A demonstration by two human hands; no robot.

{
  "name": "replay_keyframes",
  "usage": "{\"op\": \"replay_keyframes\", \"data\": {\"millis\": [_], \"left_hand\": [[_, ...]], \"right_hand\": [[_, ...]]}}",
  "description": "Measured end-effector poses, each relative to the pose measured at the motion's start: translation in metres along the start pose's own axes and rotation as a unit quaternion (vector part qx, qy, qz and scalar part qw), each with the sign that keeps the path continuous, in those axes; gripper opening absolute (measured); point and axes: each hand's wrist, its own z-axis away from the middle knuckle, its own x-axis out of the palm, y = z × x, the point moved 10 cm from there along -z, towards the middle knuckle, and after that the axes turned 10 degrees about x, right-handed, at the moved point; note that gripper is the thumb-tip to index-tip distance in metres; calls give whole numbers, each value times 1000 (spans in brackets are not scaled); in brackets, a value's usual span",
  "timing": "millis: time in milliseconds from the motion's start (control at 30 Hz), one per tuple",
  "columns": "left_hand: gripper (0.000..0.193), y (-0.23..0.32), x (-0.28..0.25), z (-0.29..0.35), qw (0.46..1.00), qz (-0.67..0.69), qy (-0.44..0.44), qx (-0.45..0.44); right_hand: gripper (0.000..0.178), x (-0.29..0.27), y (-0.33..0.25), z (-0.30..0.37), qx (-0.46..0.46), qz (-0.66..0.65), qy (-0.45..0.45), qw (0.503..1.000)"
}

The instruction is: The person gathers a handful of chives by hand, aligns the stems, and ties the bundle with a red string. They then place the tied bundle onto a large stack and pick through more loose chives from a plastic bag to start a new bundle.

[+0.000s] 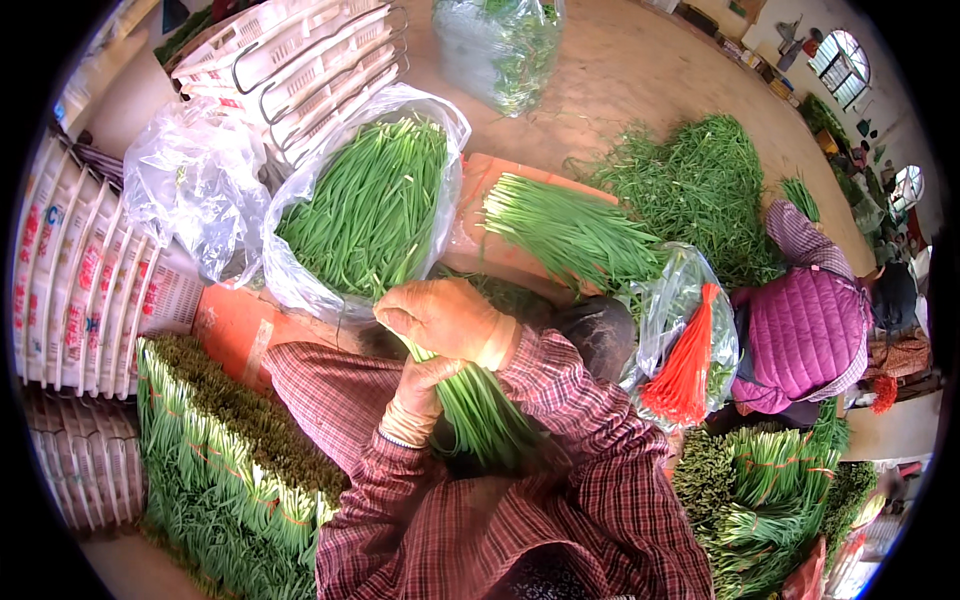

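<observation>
My left hand point(418, 395), in a tan glove, is closed round a bunch of green chives point(485, 420) in front of my lap. Just above it, my right hand point(445, 318), gloved alike, is closed over the pale upper end of the same bunch. The leaves hang down toward my body, and my fingers hide part of the stems. Beyond my hands stands a clear plastic bag point(458, 140) filled with loose chives point(365, 200). To its right, another pile of chives point(570, 225) lies on an orange board point(480, 180), pale ends to the left.
Bound chive bundles point(230, 450) are stacked at my left; more point(770, 480) sit at right. Red ties point(685, 360) hang on a plastic bag. White crates point(90, 280) rise at far left. Loose greens point(705, 195) cover the floor near a person in a purple vest point(805, 335).
</observation>
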Motion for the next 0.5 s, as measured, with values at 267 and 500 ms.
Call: {"op": "replay_keyframes", "data": {"millis": [267, 500], "left_hand": [[40, 147, 35, -27, 934, -223, 34, 278], [51, 156, 82, -47, 934, -73, 41, 348]], "right_hand": [[77, -58, -22, 15, 20, -61, 102, 993], [101, -56, -37, 16, -29, 204, 164, 965]]}}
